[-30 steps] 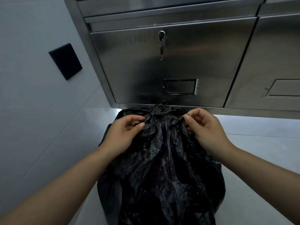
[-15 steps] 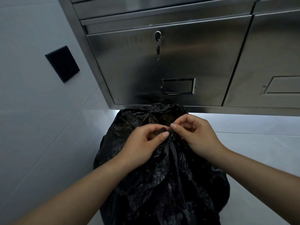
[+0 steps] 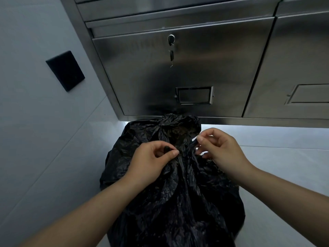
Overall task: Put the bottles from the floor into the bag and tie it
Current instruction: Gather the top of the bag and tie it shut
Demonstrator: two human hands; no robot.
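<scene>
The left hand (image 3: 151, 163) and right hand (image 3: 220, 148) each pinch the bag (image 3: 178, 202) top; thin plastic may slip free, so the knot, maybe loose, opens

Bare forearms (image 3: 85, 213); left hand (image 3: 151, 160), right hand (image 3: 221, 148) short-nailed.

bag (image 3: 170, 202): crinkled glossy black plastic | cabinet (image 3: 178, 68): brushed steel | floor (image 3: 284, 166): smooth tile

The bag (image 3: 170, 193) was set on the floor (image 3: 267, 175) before the cabinet (image 3: 178, 72), the wall (image 3: 35, 122) at its left.
</scene>
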